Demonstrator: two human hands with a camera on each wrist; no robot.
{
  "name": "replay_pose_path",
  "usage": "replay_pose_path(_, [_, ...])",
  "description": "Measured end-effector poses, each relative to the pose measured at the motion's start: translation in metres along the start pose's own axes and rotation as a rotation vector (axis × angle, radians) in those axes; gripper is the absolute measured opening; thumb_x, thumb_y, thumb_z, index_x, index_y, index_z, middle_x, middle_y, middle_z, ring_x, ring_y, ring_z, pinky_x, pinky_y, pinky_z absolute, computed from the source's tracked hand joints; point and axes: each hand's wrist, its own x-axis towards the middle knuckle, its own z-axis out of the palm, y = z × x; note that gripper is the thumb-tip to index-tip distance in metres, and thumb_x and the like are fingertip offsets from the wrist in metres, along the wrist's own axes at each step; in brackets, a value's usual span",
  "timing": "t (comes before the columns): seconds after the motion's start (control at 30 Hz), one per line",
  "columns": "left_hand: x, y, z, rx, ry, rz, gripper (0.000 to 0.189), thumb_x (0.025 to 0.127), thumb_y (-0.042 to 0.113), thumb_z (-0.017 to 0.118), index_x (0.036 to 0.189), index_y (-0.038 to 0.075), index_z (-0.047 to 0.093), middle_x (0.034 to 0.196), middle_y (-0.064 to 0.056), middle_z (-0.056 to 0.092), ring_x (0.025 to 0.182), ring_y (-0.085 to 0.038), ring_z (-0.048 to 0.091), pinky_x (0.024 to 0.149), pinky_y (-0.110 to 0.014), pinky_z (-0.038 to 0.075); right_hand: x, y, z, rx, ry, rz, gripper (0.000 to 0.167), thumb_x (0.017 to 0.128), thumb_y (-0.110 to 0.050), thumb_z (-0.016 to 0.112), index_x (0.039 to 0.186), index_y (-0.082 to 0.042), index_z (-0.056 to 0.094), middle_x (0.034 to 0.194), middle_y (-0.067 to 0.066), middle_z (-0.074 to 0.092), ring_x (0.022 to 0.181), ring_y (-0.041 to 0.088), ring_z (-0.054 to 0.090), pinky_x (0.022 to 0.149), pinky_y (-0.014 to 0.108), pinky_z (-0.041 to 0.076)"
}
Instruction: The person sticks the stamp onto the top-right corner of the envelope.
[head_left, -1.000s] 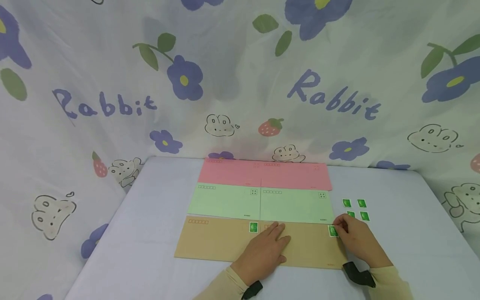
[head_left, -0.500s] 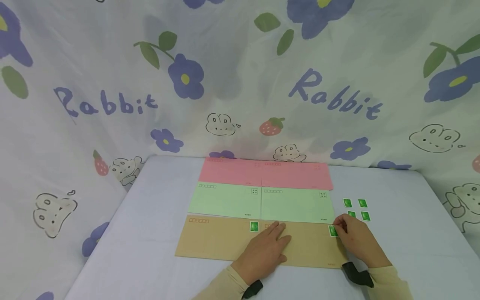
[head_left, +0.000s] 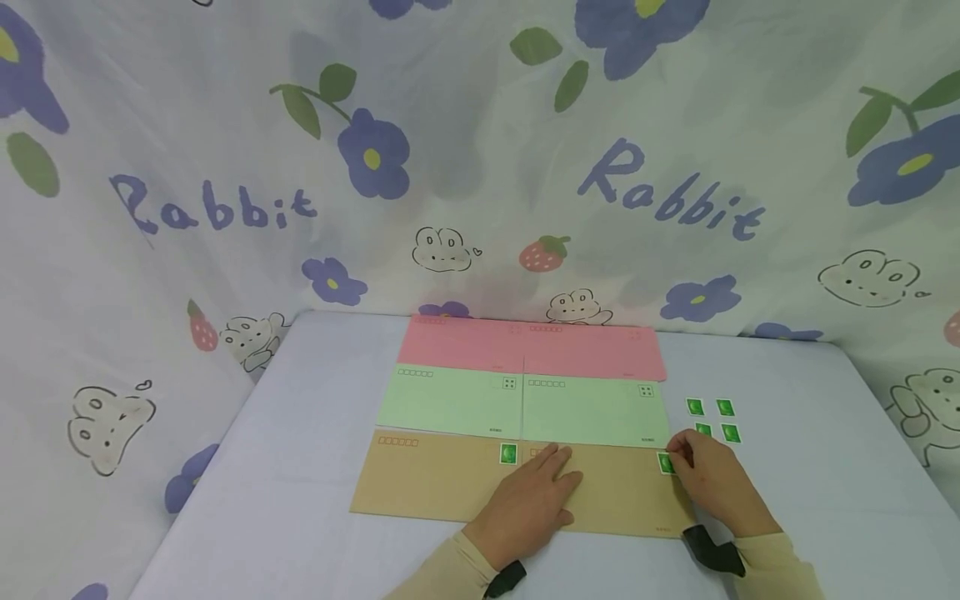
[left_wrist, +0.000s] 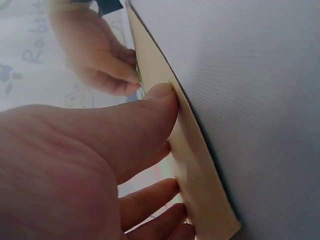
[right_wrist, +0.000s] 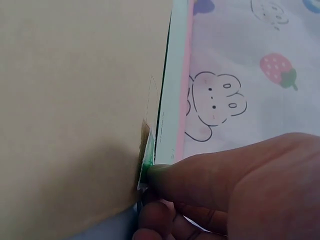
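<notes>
Between thumb and finger, my right hand [head_left: 716, 483] pinches a small green postage stamp [head_left: 665, 463] at the top right corner of the right brown envelope [head_left: 622, 500]. The right wrist view shows that stamp [right_wrist: 147, 159] on edge, tilted against the paper, with its lower part hidden by the thumb. My left hand [head_left: 521, 508] lies with spread fingers on the brown envelopes and presses them; in the left wrist view its thumb [left_wrist: 160, 102] touches the paper. A second stamp [head_left: 508, 453] sits on the left brown envelope [head_left: 420, 483].
Green envelopes [head_left: 592, 412] lie behind the brown ones, and pink envelopes [head_left: 592, 354] lie behind those. Right of them, several loose stamps [head_left: 725, 407] rest on the white tablecloth [head_left: 825, 467]; one is partly behind my right hand. A printed curtain [head_left: 487, 150] hangs at the table's back.
</notes>
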Motion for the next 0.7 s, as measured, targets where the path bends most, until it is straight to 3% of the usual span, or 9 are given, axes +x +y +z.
replay_pose_path(0.7, [0.0001,0.0001,0.0,0.0,-0.006,-0.001,0.048,0.092,0.038,0.073,0.132,0.013,0.064,0.147,-0.013,0.053,0.14,-0.026,0.045,0.118,-0.027,0.032,0.0001,0.0017,0.0017,-0.01,0.022,-0.032,0.005,0.094,-0.002,0.06,0.096,0.002,0.064,0.082,0.003,0.061,0.072,0.016,0.052,0.057,0.027,0.046])
